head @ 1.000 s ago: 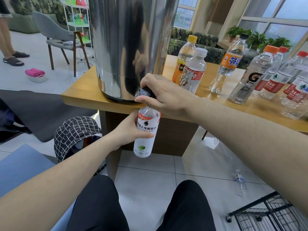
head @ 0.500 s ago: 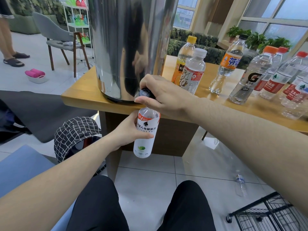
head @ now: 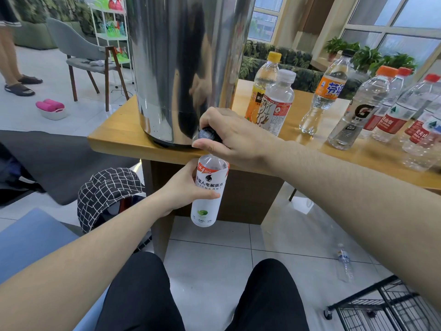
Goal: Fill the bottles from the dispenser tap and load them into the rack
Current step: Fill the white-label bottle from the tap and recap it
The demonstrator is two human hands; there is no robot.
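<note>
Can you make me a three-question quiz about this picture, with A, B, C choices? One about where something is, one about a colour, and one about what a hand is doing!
1. Where is the white bottle?
A. Under the tap knob
B. In the rack
C. On the chair

2. What colour is the cap of the juice bottle?
A. Blue
B. Yellow
C. Black

3. What is the left hand doing?
A. Hanging open
B. Pressing the table
C. Gripping the white bottle

Answers: 1 A, the bottle's mouth sits just below the knob that the right hand grips. 2 B, its cap is yellow. 3 C, the fingers and thumb wrap the bottle.
</note>
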